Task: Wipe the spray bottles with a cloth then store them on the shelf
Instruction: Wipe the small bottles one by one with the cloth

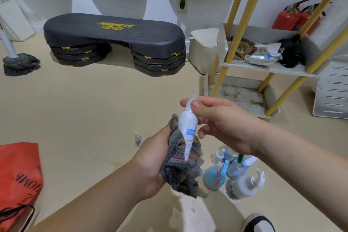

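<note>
Spray bottle, white and near upright, hangs above the floor before us. Our right hand pinches its neck, while our left hand grips the cloth bunched round its base.

The slim white plastic spray bottle in the right hand carries a blue label. The shaggy grey woven cloth in the left hand shows faded multicoloured stripes. Below the right hand, a round pale-blue plastic sprayer has a red-orange trigger part.
</note>
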Demonstrator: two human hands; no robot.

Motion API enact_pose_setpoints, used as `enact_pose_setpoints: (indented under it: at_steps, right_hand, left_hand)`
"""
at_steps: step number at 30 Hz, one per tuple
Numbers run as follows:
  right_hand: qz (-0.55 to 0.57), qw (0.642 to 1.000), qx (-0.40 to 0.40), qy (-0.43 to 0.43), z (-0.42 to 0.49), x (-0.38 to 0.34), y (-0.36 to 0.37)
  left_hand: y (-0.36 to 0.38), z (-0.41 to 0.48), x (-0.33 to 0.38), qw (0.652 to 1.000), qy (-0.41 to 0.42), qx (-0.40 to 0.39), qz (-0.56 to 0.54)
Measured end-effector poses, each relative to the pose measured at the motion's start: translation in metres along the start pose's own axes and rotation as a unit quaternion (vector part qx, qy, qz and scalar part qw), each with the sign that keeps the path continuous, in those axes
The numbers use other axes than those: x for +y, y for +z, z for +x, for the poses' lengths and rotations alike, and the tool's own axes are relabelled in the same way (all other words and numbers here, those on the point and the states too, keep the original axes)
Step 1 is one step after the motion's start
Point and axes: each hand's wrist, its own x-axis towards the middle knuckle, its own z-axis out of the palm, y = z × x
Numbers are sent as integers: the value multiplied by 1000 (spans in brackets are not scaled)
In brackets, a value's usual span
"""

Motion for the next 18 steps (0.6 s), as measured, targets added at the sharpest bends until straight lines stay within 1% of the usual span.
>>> enact_pose_setpoints:
  at_steps: [2,4,6,7,9,10,12,13,14,15,16,18]
  right_hand:
    - [-26,998,44,-24,1,-1,-2]
    - [1,996,87,-38,3,-2,-3]
    - [25,994,104,-38,2,-3,-2]
    - [32,993,106,-35,3,-3,-2]
    - [42,993,104,-30,2,-1,-1]
    - [39,993,104,-31,1,1,2]
    - [19,995,92,-40,-1,6,11]
    - [13,996,81,-47,-2,8,16]
    - [10,996,75,-53,-3,9,20]
    - [8,995,75,-60,-3,9,20]
    - [5,995,76,-67,-1,8,19]
    - [-2,994,71,-77,0,5,15]
  left_hand:
    - [-3,9,-6,996,43,64,47]
    - [-6,15,-11,982,95,122,107]
    - [-10,19,-17,962,148,166,158]
    - [-11,20,-19,952,173,182,175]
    - [-14,20,-23,929,232,185,219]
    - [-15,20,-22,909,266,175,269]
    - [-18,18,-19,847,321,168,389]
    - [-19,18,-17,822,344,170,420]
    - [-19,16,-14,812,357,168,431]
    - [-18,14,-11,820,356,160,419]
    - [-17,15,-8,848,342,141,379]
    - [-16,13,-2,923,264,101,262]
